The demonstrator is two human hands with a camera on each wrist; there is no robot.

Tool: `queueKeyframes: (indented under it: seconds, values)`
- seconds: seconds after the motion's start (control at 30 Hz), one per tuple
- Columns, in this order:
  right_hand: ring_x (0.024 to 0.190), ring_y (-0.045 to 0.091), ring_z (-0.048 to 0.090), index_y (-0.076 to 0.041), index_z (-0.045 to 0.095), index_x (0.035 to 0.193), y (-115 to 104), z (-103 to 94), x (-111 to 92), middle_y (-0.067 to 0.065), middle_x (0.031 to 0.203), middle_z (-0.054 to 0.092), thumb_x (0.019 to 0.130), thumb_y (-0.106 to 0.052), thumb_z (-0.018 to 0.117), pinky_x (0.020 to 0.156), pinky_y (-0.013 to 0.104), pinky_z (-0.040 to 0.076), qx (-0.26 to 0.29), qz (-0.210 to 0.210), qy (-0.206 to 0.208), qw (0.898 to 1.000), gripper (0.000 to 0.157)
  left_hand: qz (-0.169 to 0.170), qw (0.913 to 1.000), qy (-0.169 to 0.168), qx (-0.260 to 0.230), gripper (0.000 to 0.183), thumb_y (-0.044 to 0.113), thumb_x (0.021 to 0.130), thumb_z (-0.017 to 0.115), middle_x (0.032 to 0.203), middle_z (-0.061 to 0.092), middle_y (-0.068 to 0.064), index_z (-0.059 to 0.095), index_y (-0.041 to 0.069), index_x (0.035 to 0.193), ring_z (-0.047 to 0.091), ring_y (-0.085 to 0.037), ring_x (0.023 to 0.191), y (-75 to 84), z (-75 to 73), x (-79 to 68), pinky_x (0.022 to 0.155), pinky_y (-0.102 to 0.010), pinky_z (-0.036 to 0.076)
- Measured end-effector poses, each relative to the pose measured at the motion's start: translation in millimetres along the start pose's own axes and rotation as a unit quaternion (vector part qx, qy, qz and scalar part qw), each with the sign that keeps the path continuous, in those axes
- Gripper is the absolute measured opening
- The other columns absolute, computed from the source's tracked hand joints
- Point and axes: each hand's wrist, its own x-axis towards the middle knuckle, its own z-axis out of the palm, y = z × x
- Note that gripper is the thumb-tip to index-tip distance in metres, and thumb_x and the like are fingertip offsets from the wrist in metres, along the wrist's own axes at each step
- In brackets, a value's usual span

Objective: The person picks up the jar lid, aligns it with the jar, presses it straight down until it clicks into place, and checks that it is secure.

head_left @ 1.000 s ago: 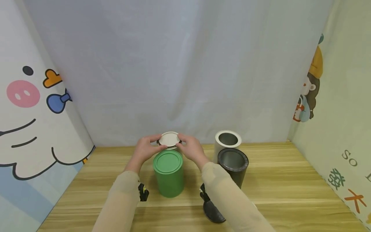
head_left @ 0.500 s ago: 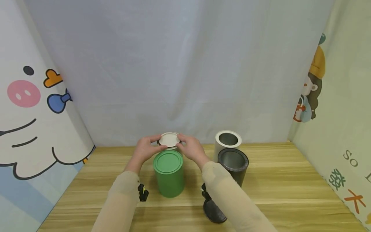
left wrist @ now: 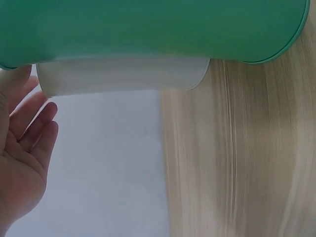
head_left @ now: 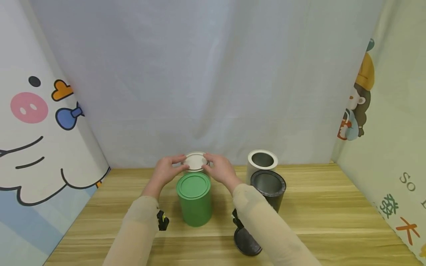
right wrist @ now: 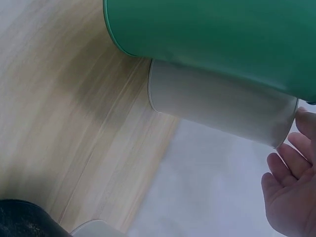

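Note:
In the head view a round white lid point(head_left: 195, 162) lies level on top of a white canister point(left wrist: 123, 76), which stands behind a green canister point(head_left: 195, 208). My left hand point(head_left: 165, 171) holds the lid's left edge with thumb in front and index finger behind. Mirroring it, my right hand point(head_left: 222, 170) holds the right edge. Both wrist views show the loosely bent lower fingers beside the white canister's upper end. The green canister has its green lid point(head_left: 193, 186) on and hides most of the white one from the head view.
To the right stand an open black canister point(head_left: 273, 202) and, behind it, an open white canister point(head_left: 251, 174). A black disc-shaped lid point(head_left: 247, 242) lies near the front, partly under my right sleeve. A pale curtain point(head_left: 213, 92) hangs behind the wooden table point(head_left: 319, 207).
The white lid has sunk slightly at its front edge, and the dark gap under it no longer shows. Both hands stay at its edges; the canisters have not moved.

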Motion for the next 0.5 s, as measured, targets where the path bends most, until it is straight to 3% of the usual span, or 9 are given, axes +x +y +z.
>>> queueKeyframes:
  seconds: [0.23,0.5]
  values:
    - [0.132,0.03,0.049,-0.007,0.06,0.137,-3.6,1.9,2.9,0.009,0.144,0.053,0.101,-0.022,0.06,0.11,0.043,0.038,-0.032,-0.005,-0.013,0.999,0.039,0.0,0.9998,-0.011,0.017,0.037,0.023,0.093,0.072,0.138,0.057,-0.012,0.069,0.002,0.122,0.048,-0.037,0.131,3.1,1.1,1.6,0.108,-0.053,0.039]
    - [0.132,0.029,0.05,-0.007,0.061,0.136,-2.9,2.3,6.1,0.008,0.143,0.054,0.1,-0.024,0.061,0.11,0.042,0.038,-0.046,0.004,-0.016,0.999,0.04,-0.014,0.9997,-0.021,0.001,0.032,0.023,0.092,0.072,0.138,0.057,-0.01,0.073,0.002,0.117,0.046,-0.036,0.133,3.2,2.4,2.0,0.108,-0.052,0.038]
